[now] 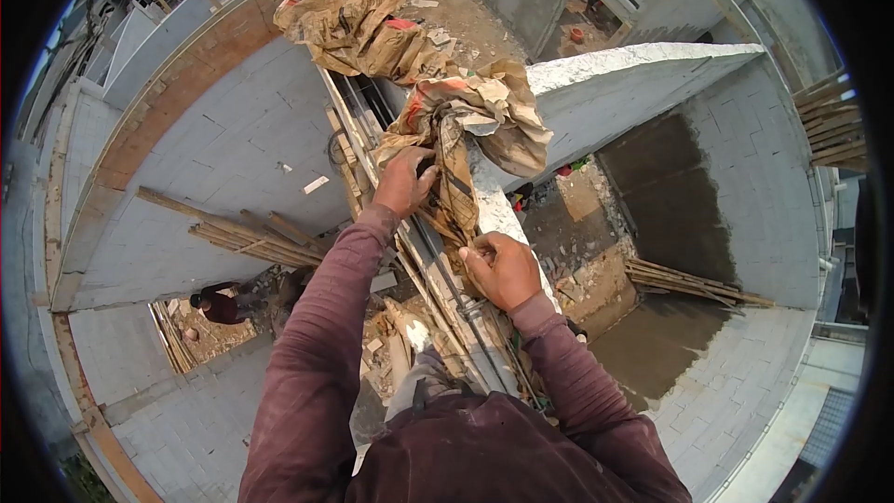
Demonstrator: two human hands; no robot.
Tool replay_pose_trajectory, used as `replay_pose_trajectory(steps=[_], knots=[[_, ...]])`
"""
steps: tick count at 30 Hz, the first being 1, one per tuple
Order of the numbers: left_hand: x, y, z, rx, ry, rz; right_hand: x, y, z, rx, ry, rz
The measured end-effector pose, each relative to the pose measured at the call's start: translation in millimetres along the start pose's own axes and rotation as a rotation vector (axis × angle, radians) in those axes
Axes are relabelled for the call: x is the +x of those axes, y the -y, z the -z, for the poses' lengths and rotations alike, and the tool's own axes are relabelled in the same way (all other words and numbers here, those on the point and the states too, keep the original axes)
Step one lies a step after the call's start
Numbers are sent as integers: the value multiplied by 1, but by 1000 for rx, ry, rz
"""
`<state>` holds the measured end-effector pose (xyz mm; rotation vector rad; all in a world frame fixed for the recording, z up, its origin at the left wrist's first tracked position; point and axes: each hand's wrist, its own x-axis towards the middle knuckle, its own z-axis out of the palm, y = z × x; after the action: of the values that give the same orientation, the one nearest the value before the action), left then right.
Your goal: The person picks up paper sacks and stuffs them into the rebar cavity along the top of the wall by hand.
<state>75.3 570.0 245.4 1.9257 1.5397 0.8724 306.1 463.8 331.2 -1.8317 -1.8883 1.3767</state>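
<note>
A crumpled brown paper sack (pixel 456 168) with red print lies draped over the top of a narrow wall in front of me. My left hand (pixel 405 183) is closed on its near left edge, fingers curled in against the paper. Lower down and to the right, my right hand (pixel 505 270) is closed at the sack's hanging lower end, thumb against the curled fingers. A second crumpled paper sack (pixel 358 28) lies farther along the wall top. Rebar and wooden strips (pixel 438 279) run beneath my hands, toward my body.
Drops lie on both sides of the wall top (pixel 503 210). Bamboo poles lean at the left (pixel 233 233) and right (pixel 698 284). Another person (pixel 221 305) is below at the left. A rough-topped block wall (pixel 633 70) branches off to the right.
</note>
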Motion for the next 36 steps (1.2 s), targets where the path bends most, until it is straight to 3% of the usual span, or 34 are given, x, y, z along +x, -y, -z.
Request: replay_pose_trajectory(steps=[2,4,7,8,10,12,14,15,16,19,22,23,26,29,33,36], knots=[[-13,-16,4,44,-354,44,33,4,16,-34,-557,276],[-20,7,-5,241,-507,251,73,14,42,-296,-933,418],[-22,18,-10,348,-406,386,146,7,54,-243,-766,310],[-19,21,-8,355,-314,398,160,10,59,-102,-542,170],[-14,13,5,309,-249,324,157,26,64,6,-331,143],[-17,-8,1,338,-281,291,134,42,55,57,-393,311],[-10,6,-24,189,-313,151,149,11,27,-405,-832,708],[0,12,-26,52,-134,216,122,34,23,148,-441,535],[10,17,-24,-86,49,277,117,32,13,69,-461,577],[8,48,5,417,459,-42,117,30,-13,-8,-393,550],[10,85,10,461,60,-275,132,32,-36,-96,-389,513],[21,110,5,522,211,-139,133,37,-40,-107,-353,444],[28,103,19,641,196,-368,138,37,-54,-88,-402,489],[39,146,6,700,306,-272,137,48,-64,-28,-312,456],[35,133,17,549,272,-285,174,35,-83,-84,-270,458],[48,100,34,743,377,-269,193,20,-99,-142,-351,528]])
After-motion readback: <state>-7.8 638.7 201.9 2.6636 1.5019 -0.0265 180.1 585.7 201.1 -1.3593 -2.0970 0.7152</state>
